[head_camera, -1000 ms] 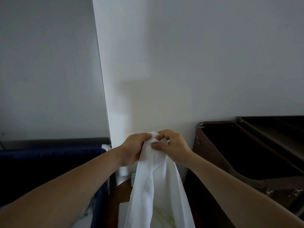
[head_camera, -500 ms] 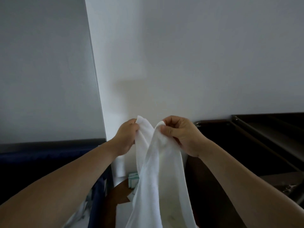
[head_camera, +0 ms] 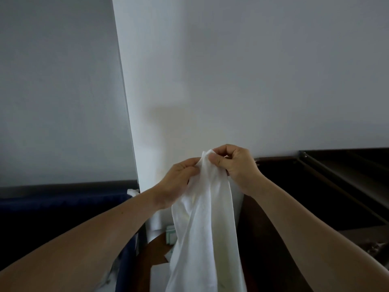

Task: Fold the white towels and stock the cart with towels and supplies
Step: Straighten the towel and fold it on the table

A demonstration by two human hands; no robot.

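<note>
Fingers (head_camera: 214, 160) of both my hands are curled and pinching the top of the white towel (head_camera: 206, 218), which is bunched to a peak there. My right hand (head_camera: 237, 167) nips the cloth between thumb and forefinger, with the other fingers curled in toward the palm. My left hand (head_camera: 176, 182) sits just beside it and slightly lower, its fingers closed round a gathered fold; how the fingertips lie behind the cloth I cannot tell. The two hands are close together, with the towel's peak standing up between them.

The towel hangs in the air from that grip, in front of the white wall (head_camera: 231, 81). It drops in long loose folds between my forearms and out past the bottom of view. Behind it, low down, a small pale green box (head_camera: 171, 234) rests on a brown rounded surface (head_camera: 151, 251). To my left stands a navy fabric bin (head_camera: 63, 207), with a scrap of white cloth (head_camera: 132, 191) at its corner by the wall's edge. To my right is a dark brown unit (head_camera: 305, 186) with a raised rim.
</note>
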